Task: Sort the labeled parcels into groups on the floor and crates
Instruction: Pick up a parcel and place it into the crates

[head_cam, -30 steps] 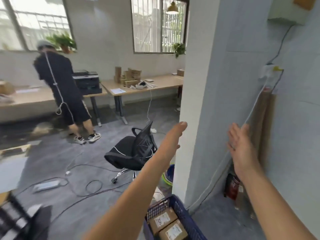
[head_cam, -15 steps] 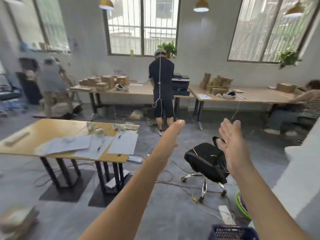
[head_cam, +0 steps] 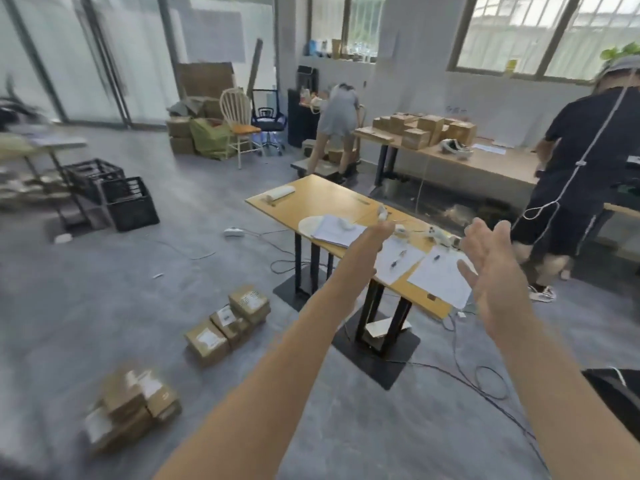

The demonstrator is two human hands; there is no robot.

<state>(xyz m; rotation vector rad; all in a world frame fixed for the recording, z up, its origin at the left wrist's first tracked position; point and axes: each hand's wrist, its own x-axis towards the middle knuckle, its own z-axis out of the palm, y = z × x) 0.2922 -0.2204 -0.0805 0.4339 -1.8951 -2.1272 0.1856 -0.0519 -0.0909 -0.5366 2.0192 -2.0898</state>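
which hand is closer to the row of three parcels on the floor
Left. The left hand hangs above and right of the parcels; the right hand lies farther right.

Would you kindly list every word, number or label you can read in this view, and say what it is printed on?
No text here is legible.
White labels on the row of three parcels: too small and blurred to read.
Labels on the nearer parcel pile: motion-blurred.
Paper sheets on the table: small dark marks only, unreadable.
Faint writing on the back wall: too faint to read.
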